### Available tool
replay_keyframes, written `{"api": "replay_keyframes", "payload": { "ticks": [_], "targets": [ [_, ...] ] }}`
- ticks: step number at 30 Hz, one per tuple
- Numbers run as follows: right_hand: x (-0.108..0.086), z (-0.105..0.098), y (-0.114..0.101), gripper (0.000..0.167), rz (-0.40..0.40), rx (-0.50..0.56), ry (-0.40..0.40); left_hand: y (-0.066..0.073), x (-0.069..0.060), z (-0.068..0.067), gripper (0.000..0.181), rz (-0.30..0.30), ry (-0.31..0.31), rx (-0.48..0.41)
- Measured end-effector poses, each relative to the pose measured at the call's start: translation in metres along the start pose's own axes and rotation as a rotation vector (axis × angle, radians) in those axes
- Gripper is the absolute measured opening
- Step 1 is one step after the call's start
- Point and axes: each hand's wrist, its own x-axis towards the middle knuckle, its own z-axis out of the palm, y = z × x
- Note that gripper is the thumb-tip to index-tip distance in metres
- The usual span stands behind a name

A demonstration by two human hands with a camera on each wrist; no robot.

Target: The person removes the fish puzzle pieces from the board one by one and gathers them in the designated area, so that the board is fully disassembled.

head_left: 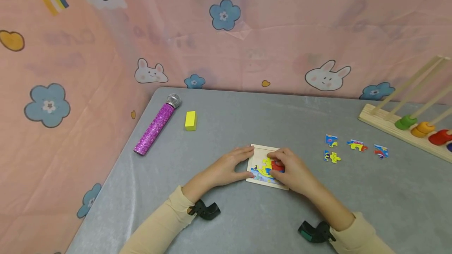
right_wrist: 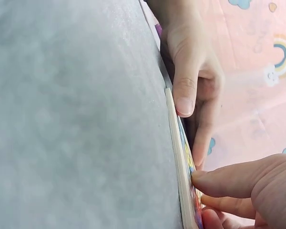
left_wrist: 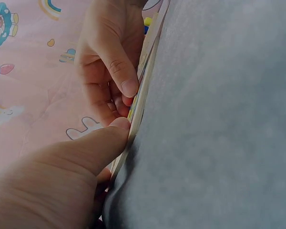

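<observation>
A wooden puzzle board (head_left: pixel 259 153) lies on the grey table, its near part filled with blue, yellow and red pieces. My left hand (head_left: pixel 226 166) holds the board's left side, fingers at the far corner and thumb on the near rim. The left thumb also shows in the left wrist view. My right hand (head_left: pixel 294 171) is over the board's right half, thumb and fingertips curled on a red and yellow puzzle piece (head_left: pixel 277 165), partly hidden by the hand. In the right wrist view, the right thumb (right_wrist: pixel 214 180) touches the picture surface.
Several loose puzzle pieces (head_left: pixel 357 145) lie to the right. Beyond them stands a wooden bead rack (head_left: pixel 392 126) with colored rings. On the left are a glittery purple microphone (head_left: pixel 155 128) and a yellow block (head_left: pixel 190 121). A pink patterned cloth (head_left: pixel 247 50) hangs behind the table.
</observation>
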Motion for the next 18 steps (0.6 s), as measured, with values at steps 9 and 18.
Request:
{"api": "replay_keyframes", "payload": {
  "ticks": [9, 18],
  "targets": [
    [-0.0002, 0.0009, -0.0025, 0.038, 0.017, 0.042, 0.005, -0.0008, -0.0004, 0.0003, 0.071, -0.008, 0.000, -0.007],
    [-0.0014, 0.0061, 0.0052, 0.039, 0.080, 0.152, 0.016, -0.0008, -0.0006, 0.0006, 0.070, -0.002, 0.001, -0.020]
  ]
}}
